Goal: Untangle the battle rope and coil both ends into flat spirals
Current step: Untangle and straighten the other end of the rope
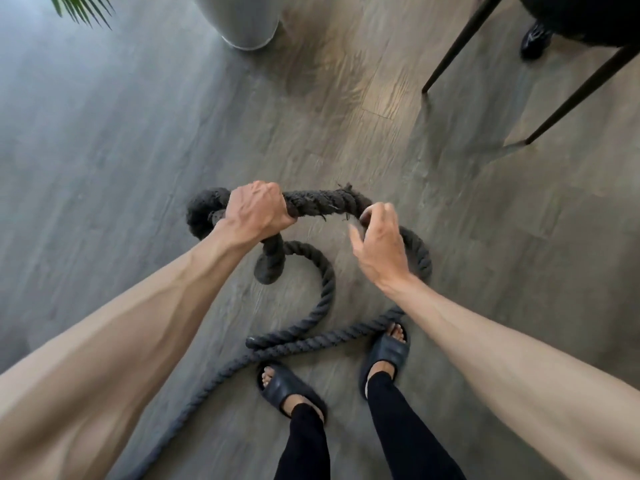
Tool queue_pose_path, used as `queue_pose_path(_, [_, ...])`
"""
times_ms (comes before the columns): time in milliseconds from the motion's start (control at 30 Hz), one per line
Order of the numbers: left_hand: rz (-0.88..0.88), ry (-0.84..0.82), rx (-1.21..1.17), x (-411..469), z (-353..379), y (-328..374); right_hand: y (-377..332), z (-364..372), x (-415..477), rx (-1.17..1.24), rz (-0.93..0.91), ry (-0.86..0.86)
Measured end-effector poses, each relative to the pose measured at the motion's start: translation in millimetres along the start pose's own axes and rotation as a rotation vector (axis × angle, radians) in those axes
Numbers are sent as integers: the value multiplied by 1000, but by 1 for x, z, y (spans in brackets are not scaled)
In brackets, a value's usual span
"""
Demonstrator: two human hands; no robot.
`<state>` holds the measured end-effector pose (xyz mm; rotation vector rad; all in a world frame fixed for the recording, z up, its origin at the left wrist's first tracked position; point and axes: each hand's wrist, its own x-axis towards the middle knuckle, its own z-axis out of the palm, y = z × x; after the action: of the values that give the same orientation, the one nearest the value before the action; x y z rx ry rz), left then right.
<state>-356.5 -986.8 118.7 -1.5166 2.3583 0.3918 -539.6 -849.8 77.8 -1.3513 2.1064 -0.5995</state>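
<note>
The left hand (258, 209) was clamped overhand round the rope (318, 202), holding a frayed span of it up off the floor (138, 133). The right hand (379, 244) hovered at the other end of that span, its fingers loosely curled and apart, not closed on anything; whether the fingertips touched the rope could not be told. A thick stub hung below the left hand, and a fuzzy lump bulged just beyond it. From the raised span the rope fell away into crossing loops on the floor, ran close past the right sandal (386, 353) and trailed off behind the left one (284, 386).

With one hand bearing the weight, a pull would likely tighten the crossing loops rather than free them. The rope beside the feet could snag a sandal and trip the person.
</note>
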Motion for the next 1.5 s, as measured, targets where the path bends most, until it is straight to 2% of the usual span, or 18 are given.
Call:
queue_pose_path(133, [-84,3,-45,-20,3,-20,-49,55,-37,165,144,-520])
queue_pose_path(200, [-95,3,-67,-27,3,-25,-83,84,-52,251,87,-589])
queue_pose_path(267, [-106,-43,-100,-31,3,-31,-117,109,-64,266,61,-515])
queue_pose_path(400, [-103,-171,-167,-40,1,-49,-161,143,-76,213,99,-241])
queue_pose_path(500, [-95,-293,-239,-48,-4,-66,-175,162,-87,369,116,-133])
queue_pose_path(600, [-62,-435,-462,-59,-6,-91,-186,171,-88,501,270,-93])
queue_pose_path(667, [-55,-331,-626,-69,1,-110,-190,176,-83,550,415,-98])
queue_pose_path(767, [-151,101,-734,-90,16,-147,-192,176,-77,627,609,-24])
queue_pose_path(800, [-204,187,-743,-97,22,-163,-192,175,-74,662,640,9])
queue_pose_path(867, [-262,191,-714,-111,38,-192,-191,170,-69,734,648,35])
queue_pose_path(933, [-229,141,-584,-126,51,-210,-194,164,-63,820,637,5])
queue_pose_path(1000, [-178,179,-483,-133,57,-217,-198,159,-58,858,623,-23])
queue_pose_path(1067, [-190,227,-487,-131,53,-222,-203,153,-55,889,604,-39])
queue_pose_path(1200, [-53,129,-394,-117,38,-243,-208,140,-54,912,554,-131])
queue_pose_path(1333, [49,27,-507,-115,29,-272,-214,134,-56,884,562,-180])
queue_pose_path(1433, [37,-217,-549,-108,20,-284,-220,137,-55,881,603,-167])
queue_pose_path(1500, [6,-245,-492,-104,18,-288,-229,147,-50,909,655,-102])
